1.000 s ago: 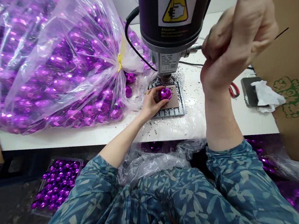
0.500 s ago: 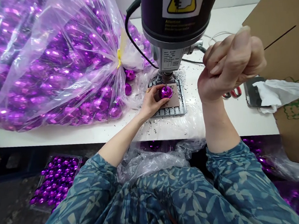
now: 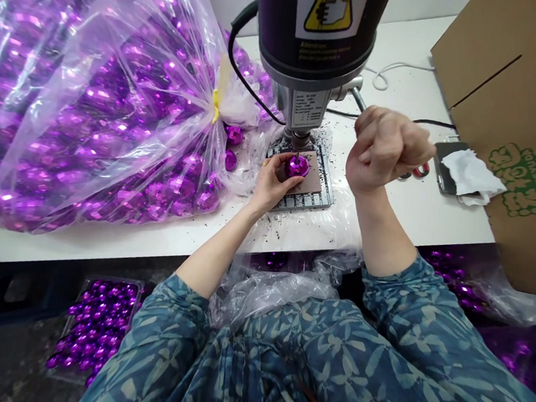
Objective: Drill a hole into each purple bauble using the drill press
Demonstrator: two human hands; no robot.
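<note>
Between the thumb and fingers of my left hand (image 3: 273, 181) is a shiny purple faceted ball (image 3: 297, 166), held on a brown square board (image 3: 311, 181). The board lies on the grey slotted base (image 3: 327, 196) of a drill press (image 3: 319, 38). The drill bit comes down at the top of the ball; whether it is inside the ball I cannot tell. My right hand (image 3: 386, 145) is closed in a fist at the end of the drill press lever (image 3: 358, 99), right of the machine. The grip itself is hidden by the fingers.
A big clear bag (image 3: 99, 116) of purple balls, tied in yellow, fills the left of the table. A tray (image 3: 137, 289) of small purple balls sits low at left. At right are a phone (image 3: 445, 174), white tissue (image 3: 471, 175), red-handled tool (image 3: 420, 171) and cardboard box (image 3: 519, 107).
My right hand has moved left and a little lower with the lever, showing more of the phone behind. My left hand and the ball have stayed in place.
</note>
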